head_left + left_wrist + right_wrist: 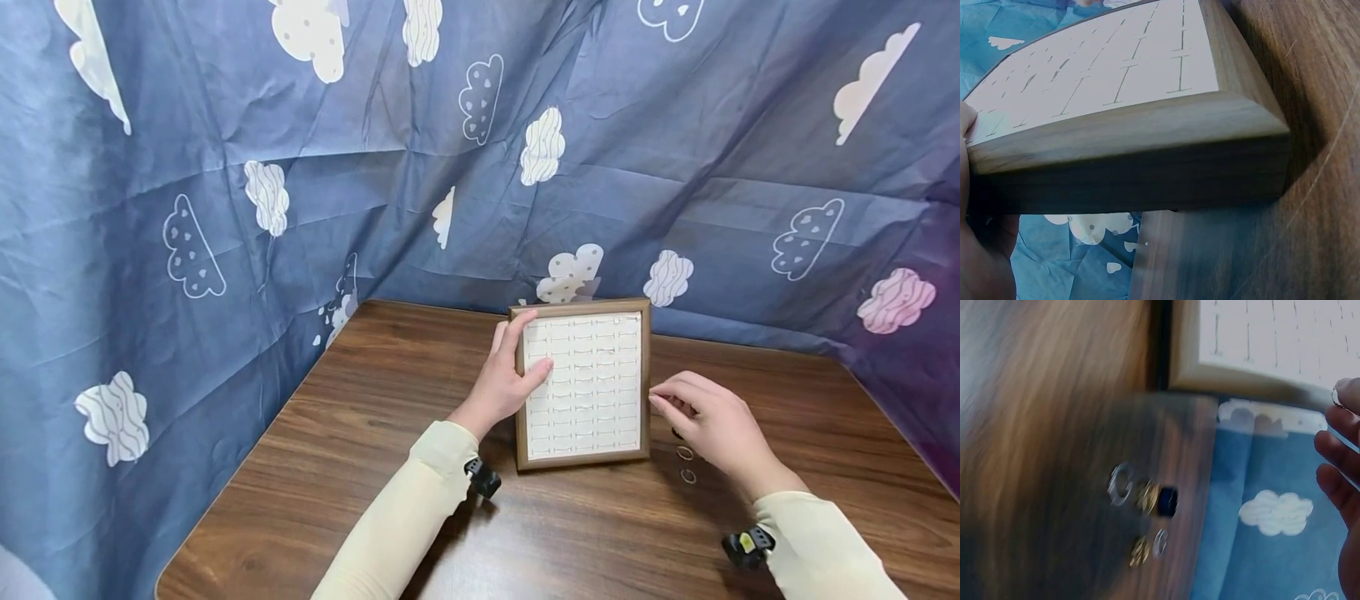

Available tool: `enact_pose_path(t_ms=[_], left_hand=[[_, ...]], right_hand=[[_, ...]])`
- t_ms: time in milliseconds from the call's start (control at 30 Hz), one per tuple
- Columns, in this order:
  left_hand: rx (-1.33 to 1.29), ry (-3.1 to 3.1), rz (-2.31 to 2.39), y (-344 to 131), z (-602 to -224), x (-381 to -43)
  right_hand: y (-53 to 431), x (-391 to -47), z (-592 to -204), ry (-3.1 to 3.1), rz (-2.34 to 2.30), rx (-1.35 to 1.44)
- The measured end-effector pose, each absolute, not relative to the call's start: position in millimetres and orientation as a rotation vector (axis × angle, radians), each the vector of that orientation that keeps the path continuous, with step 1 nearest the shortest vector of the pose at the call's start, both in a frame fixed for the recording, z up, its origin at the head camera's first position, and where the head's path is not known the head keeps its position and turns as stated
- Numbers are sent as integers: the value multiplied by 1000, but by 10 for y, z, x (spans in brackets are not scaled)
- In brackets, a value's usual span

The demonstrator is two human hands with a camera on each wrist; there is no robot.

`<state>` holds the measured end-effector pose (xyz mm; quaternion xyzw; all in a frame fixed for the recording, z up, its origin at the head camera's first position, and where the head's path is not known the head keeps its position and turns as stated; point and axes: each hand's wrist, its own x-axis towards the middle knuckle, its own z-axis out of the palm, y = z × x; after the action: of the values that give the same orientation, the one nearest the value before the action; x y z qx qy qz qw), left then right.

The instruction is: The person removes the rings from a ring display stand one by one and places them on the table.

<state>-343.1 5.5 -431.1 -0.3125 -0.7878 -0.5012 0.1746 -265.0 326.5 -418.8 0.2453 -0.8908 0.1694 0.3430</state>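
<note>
A ring display tray with a brown wooden frame and a white slotted insert stands tilted up on the table. My left hand grips its left side, thumb over the front edge; in the left wrist view, part of this hand shows at the tray's end. Just off the tray's right edge, my right hand pinches a small ring between thumb and fingertip. Below that hand, several loose rings lie on the wood: a silver ring, a gold ring and a black ring among them.
The brown wood-grain table extends on both sides of the tray. Behind it hangs a blue curtain with white clouds, close along the back and left edges. Each wrist carries a small black camera.
</note>
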Motion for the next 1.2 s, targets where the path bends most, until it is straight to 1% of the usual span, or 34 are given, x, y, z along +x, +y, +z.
enact_pose_path(t_ms=[633, 1200], left_hand=[[-870, -2246, -1427, 59, -4310, -3441], [-887, -2229, -1452, 64, -4309, -3432]], right_hand=[[3876, -2457, -4376, -2580, 336, 680], [4174, -2316, -4594, -2640, 412, 817]])
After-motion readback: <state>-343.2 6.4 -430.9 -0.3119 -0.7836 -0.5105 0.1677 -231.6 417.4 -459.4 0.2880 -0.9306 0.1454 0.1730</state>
